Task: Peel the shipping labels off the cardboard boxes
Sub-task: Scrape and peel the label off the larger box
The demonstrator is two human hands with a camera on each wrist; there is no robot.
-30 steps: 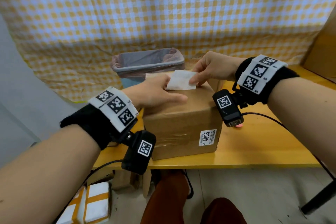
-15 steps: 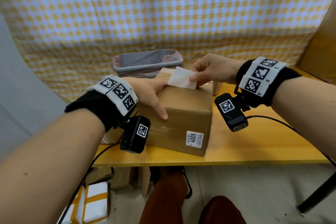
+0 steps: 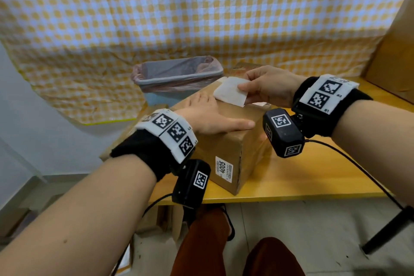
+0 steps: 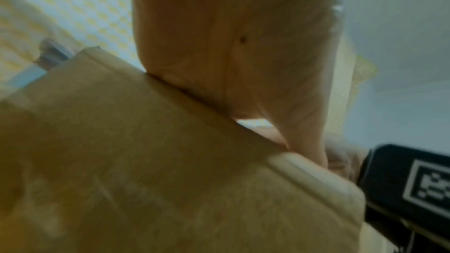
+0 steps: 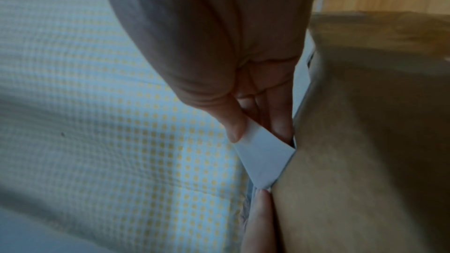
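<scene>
A brown cardboard box (image 3: 226,141) (image 4: 146,170) (image 5: 365,141) stands on the yellow table (image 3: 302,177), one corner turned toward me. My left hand (image 3: 210,116) (image 4: 231,55) lies flat on the box top, fingers straight, pressing it down. My right hand (image 3: 264,89) (image 5: 243,126) pinches the lifted edge of a white shipping label (image 3: 230,94) (image 5: 263,161) between thumb and fingers; the label is partly peeled from the box top, its far end still stuck. A small white sticker (image 3: 224,169) reading 4005 stays on the box's front side.
A grey bin (image 3: 177,78) with a pinkish liner stands just behind the box. A yellow checked cloth (image 3: 201,18) hangs at the back. Another cardboard box (image 3: 394,56) stands at the right edge. More boxes (image 3: 165,219) sit on the floor under the table.
The box has turned so its corner faces me. My left hand slid from the box's side edge onto its top. My right hand kept its pinch and pulled more label free.
</scene>
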